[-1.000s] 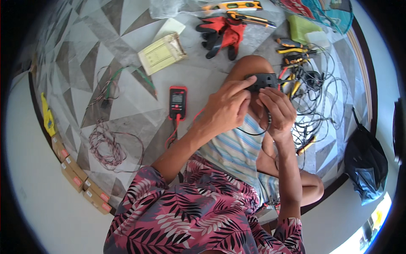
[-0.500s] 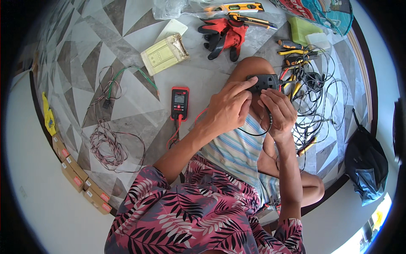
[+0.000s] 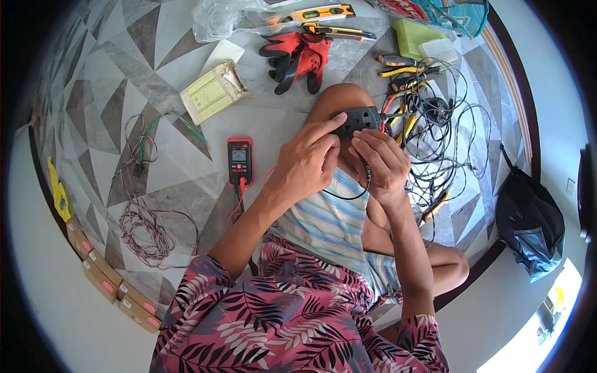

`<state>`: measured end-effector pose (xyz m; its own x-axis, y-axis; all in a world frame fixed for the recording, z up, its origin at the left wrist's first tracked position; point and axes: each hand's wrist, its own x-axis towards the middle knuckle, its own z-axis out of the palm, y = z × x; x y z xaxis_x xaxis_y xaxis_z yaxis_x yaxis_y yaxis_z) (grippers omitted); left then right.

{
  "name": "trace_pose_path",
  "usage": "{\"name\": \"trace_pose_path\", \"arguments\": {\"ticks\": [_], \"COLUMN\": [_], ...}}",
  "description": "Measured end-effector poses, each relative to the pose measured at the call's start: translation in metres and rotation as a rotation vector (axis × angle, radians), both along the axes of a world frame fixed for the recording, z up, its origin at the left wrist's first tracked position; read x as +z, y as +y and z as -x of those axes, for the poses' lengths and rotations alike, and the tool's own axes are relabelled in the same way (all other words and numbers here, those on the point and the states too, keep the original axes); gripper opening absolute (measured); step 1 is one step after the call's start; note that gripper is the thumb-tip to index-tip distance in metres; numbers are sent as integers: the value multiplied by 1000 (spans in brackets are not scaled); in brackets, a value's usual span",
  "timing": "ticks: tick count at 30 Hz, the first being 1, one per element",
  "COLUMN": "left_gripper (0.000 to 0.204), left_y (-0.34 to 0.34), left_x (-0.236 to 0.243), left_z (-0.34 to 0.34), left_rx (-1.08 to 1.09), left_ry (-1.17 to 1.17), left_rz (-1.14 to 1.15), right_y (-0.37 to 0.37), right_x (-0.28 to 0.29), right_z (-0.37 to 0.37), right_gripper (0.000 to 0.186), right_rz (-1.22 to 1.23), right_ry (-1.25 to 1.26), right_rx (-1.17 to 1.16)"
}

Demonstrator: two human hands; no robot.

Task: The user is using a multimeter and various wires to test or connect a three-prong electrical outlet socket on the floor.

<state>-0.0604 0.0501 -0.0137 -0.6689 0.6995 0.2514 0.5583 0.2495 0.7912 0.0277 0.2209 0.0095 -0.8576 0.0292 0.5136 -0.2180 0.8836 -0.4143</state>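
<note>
A black extension socket (image 3: 362,116) rests over my bent knee, its outlet face turned up. My left hand (image 3: 306,156) is closed on its left end, with the index finger lying along the top. My right hand (image 3: 384,163) pinches a black test probe (image 3: 367,169) at the socket's near side; the fingers hide its tip. The probe's black lead loops below toward my left wrist. A red-and-black multimeter (image 3: 239,163) lies on the floor to the left with leads plugged in. Its red lead runs behind my left forearm.
Tangled black cables (image 3: 444,137) and several pliers and screwdrivers lie at the right. Red-black gloves (image 3: 301,59), a utility knife (image 3: 339,31) and a spirit level (image 3: 317,13) are ahead. Coiled wire (image 3: 146,233) and small boxes (image 3: 102,276) lie left; a black bag (image 3: 528,217) sits far right.
The view has shifted, so the floor items and my hands appear farther left. Both hands keep the same hold at the socket.
</note>
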Motion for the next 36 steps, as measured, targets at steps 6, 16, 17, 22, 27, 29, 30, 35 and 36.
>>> {"name": "trace_pose_path", "arguments": {"ticks": [6,16,17,22,27,29,30,35,36], "left_gripper": [8,8,8,11,15,15,15,19,19], "left_y": [-3,-11,-12,-31,-62,-63,-60,-7,-2], "left_x": [0,17,20,29,35,44,57,66,48], "left_z": [1,6,5,14,35,32,29,-4,-8], "left_rx": [-6,-106,-120,-154,47,88,135,-93,-105], "left_ry": [8,-26,-18,-188,-251,-416,-585,-806,-796], "left_rz": [-1,-8,-4,124,277,157,35,-43,-5], "right_y": [-10,-50,-54,-56,-55,-55,-55,-48,-47], "right_x": [10,1,1,-15,-19,-18,-16,-15,-17], "right_z": [-16,-45,-41,-45,-48,-49,-49,-49,-51], "right_gripper": [26,32,30,31,31,34,34,34,34], "right_rz": [72,470,488,388,307,376,378,426,422], "right_ry": [148,-356,-337,-308,-278,-261,-256,-272,-265], "right_rx": [3,-310,-310,-271,-215,-105,-108,-25,-28]}}
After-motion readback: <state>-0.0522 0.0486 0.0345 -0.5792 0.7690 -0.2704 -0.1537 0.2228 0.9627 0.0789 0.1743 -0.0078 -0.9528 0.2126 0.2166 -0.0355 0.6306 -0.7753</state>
